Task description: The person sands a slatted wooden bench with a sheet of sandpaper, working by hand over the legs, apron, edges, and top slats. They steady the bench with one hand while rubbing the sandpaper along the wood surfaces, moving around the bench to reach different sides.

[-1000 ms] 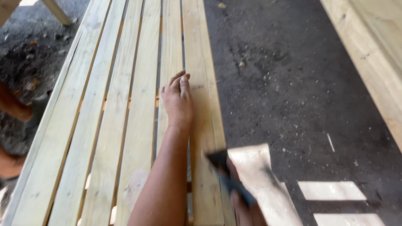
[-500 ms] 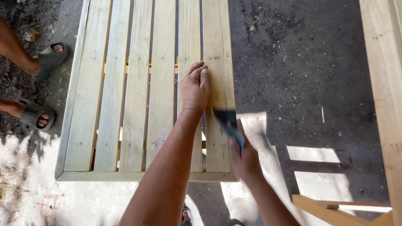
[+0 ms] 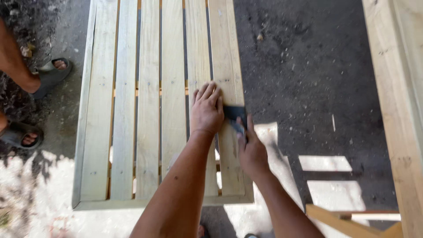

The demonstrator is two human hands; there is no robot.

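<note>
- We are sanding a pale slatted wooden panel (image 3: 150, 132) that lies flat over dark gritty ground (image 3: 308, 79).
- Our left hand (image 3: 206, 110) lies flat, palm down and fingers spread open, across the two slats nearest the right edge; it grips nothing and seems only to steady the wood.
- Our right hand (image 3: 252, 152) is closed on a small dark sheet of sandpaper (image 3: 234, 115), pressing it on the outermost right slat, just beside the left hand.
- How far along: the slats look alike in colour, so we cannot tell which are already smoothed. We judge the work to be under way on the right-hand slat near its lower half, with much of the panel possibly left.
- Both forearms reach forward from the bottom of the view, nearly parallel.
- At the left edge stand another person's feet in grey sandals (image 3: 50, 75), well apart from the hands.
</note>
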